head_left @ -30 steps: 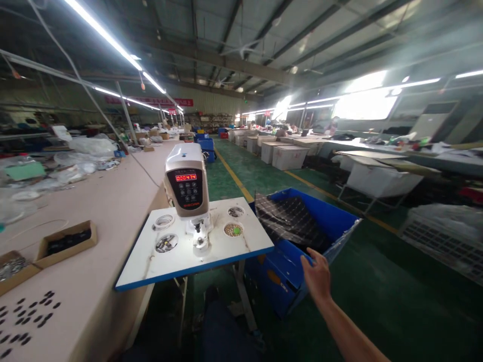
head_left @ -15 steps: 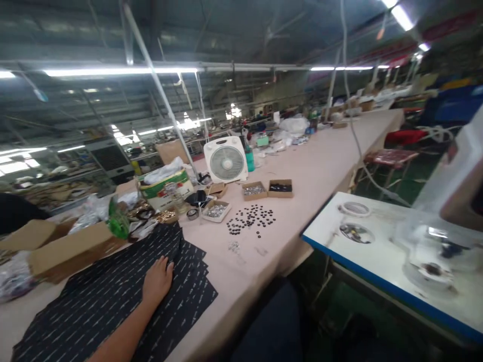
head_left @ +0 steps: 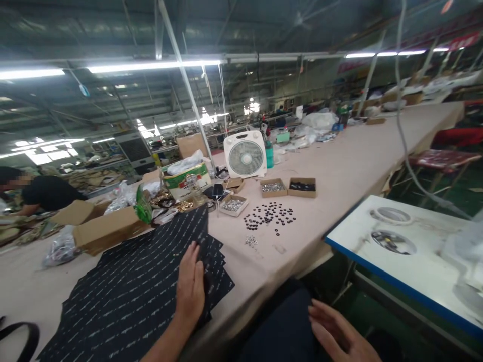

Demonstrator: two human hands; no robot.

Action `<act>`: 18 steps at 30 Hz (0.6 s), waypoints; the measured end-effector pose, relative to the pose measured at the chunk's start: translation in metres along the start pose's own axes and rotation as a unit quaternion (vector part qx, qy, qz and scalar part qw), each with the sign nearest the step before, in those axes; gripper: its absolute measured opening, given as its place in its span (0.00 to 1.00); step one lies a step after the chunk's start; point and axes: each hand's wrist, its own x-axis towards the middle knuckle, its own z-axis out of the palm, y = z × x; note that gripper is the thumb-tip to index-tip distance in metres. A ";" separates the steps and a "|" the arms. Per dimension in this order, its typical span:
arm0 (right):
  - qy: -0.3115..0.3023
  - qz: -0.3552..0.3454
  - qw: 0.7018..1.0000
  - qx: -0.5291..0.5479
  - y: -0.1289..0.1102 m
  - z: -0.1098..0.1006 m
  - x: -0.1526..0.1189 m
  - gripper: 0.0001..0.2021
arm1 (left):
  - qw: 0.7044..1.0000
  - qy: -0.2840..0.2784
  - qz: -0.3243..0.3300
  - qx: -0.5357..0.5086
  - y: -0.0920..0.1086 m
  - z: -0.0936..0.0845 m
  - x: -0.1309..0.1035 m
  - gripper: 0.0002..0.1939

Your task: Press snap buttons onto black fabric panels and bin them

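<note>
Left hand (head_left: 190, 286) open on the black, white-printed fabric stack (head_left: 139, 281), print unreadable. Right hand (head_left: 339, 332) empty, loosely open by the dark-trousered leg (head_left: 283, 327).

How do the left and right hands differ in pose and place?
Place: left hand is at the dark patterned fabric; right hand is beside the dark-clad leg, off the table.
Pose: the left's fingers point away from the wearer; the right's point left across the view.
Framing: left shows wrist and forearm; right is cut by the bottom edge.
Shared: both bare, neither visibly gripping anything.
</note>
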 end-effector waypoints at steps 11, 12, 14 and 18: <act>-0.069 -0.089 0.978 0.173 -0.112 0.039 0.018 0.23 | 0.939 -0.082 0.335 -0.018 0.112 -0.023 -0.022 0.38; -0.065 -0.088 0.977 0.185 -0.109 0.030 0.017 0.23 | 0.941 -0.055 0.335 0.000 0.111 -0.027 -0.006 0.41; -0.064 -0.091 0.975 0.195 -0.104 0.013 0.016 0.22 | 0.935 -0.058 0.347 0.038 0.109 -0.027 0.028 0.46; -0.069 -0.088 0.978 0.174 -0.098 -0.014 0.018 0.22 | 0.919 -0.270 0.281 0.061 0.111 -0.005 0.071 0.47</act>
